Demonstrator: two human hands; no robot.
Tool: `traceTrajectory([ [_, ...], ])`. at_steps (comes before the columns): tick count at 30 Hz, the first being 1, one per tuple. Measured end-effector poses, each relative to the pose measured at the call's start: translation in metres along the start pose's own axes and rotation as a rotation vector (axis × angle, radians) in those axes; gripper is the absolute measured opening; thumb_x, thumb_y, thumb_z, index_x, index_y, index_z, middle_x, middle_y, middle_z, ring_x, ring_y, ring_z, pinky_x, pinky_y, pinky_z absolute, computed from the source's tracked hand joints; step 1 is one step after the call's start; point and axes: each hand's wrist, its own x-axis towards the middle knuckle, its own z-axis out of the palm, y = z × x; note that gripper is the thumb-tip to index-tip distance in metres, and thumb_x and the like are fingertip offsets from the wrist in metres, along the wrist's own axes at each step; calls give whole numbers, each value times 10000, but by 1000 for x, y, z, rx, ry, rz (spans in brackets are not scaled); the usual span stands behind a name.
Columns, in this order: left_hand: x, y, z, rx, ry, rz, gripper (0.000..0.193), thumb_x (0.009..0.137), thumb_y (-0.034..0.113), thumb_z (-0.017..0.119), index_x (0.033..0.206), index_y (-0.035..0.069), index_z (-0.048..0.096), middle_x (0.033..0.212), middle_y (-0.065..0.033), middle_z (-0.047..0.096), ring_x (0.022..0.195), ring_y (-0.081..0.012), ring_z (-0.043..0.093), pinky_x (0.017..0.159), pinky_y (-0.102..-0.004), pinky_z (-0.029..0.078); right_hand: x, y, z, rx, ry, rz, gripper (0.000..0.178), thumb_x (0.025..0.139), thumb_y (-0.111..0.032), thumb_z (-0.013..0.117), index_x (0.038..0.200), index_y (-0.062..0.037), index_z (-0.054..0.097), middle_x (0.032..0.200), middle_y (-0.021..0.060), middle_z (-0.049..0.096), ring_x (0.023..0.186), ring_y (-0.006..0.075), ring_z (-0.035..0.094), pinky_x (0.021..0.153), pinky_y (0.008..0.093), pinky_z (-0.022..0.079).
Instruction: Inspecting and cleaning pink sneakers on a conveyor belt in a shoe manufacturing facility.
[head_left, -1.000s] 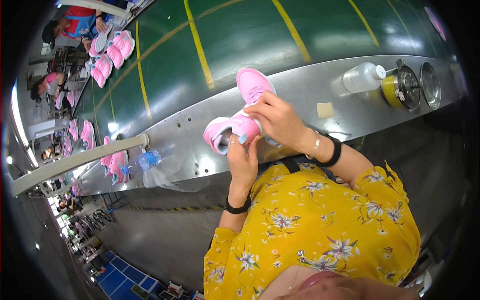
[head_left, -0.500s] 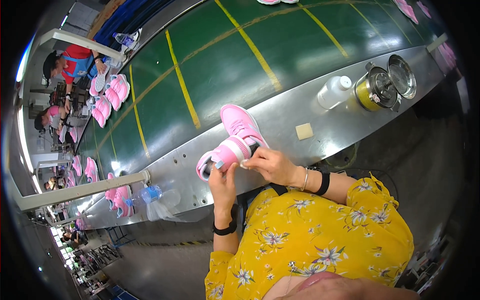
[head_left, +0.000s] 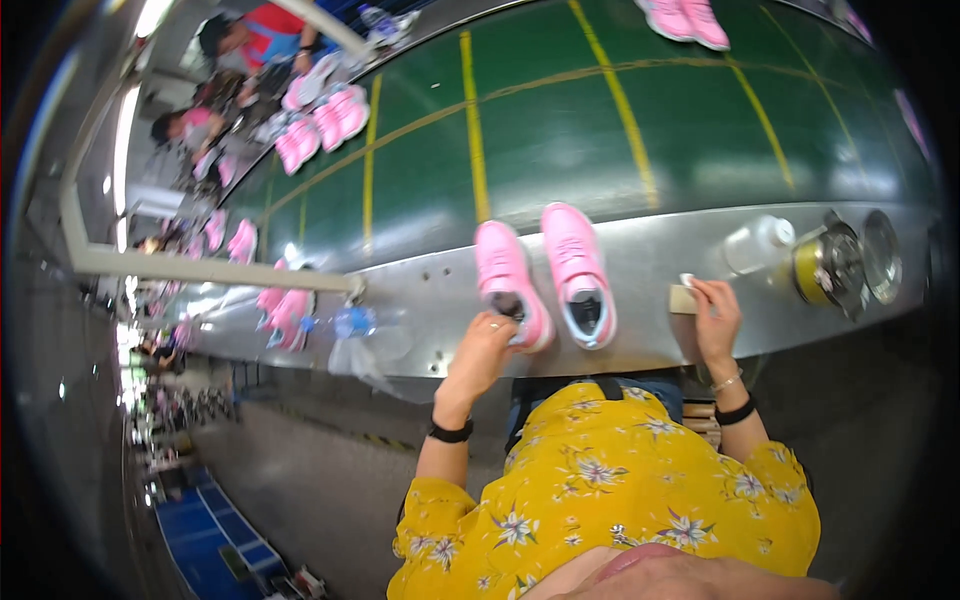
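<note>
Two pink sneakers stand side by side on the metal ledge in front of me, toes pointing to the far side. The left sneaker (head_left: pixel 505 268) is gripped at its heel opening by my left hand (head_left: pixel 482 352), fingers closed round the collar. Next to it, the right sneaker (head_left: pixel 577 262) rests untouched, its dark insole showing. My right hand (head_left: pixel 716 318) is off to the right, closed in a pinch on a small white wad (head_left: pixel 687 280). Under that wad lies a flat cream square pad (head_left: pixel 683 300), partly beside my fingers.
A white plastic bottle (head_left: pixel 762 245) and a yellow-sided metal canister (head_left: pixel 828 265) with its lid raised stand on the right. A green conveyor belt (head_left: pixel 545 135) with yellow lines runs beyond the ledge. At left are a clear water bottle (head_left: pixel 353 321), more pink shoes (head_left: pixel 288 310) and a co-worker (head_left: pixel 262 40).
The sneaker my left hand held up is now down on the ledge beside the other. My right hand has moved away from it to the right, over to the cream pad.
</note>
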Motion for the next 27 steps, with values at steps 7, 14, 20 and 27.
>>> traceTrajectory([
  [7,18,39,5,-276,-225,-204,747,762,48,726,1431,165,415,1171,-134,622,1119,-325,565,959,-436,418,-27,8,-26,-66,38,-34,175,866,36,649,1016,-29,711,967,116,659,890,258,645,797,330,518],
  [14,48,46,34,123,-208,-282,698,716,301,843,1344,233,544,895,-172,580,886,-345,587,803,-445,439,-93,25,-81,-122,-30,-52,218,815,87,655,1000,-22,696,1017,118,649,904,276,642,788,337,527],
  [20,48,46,45,161,-171,-235,544,689,350,859,1161,201,634,834,-164,562,827,-352,593,731,-437,480,-170,97,-129,-338,-25,143,207,839,71,623,1018,-17,677,1034,115,629,933,293,639,793,353,525],
  [27,43,41,50,89,-98,-99,449,665,331,871,1017,136,671,825,-133,545,769,-318,551,687,-419,445,-187,175,-143,-615,-42,431,112,842,-5,580,942,-7,631,1040,176,597,1012,392,573,878,458,479],
])
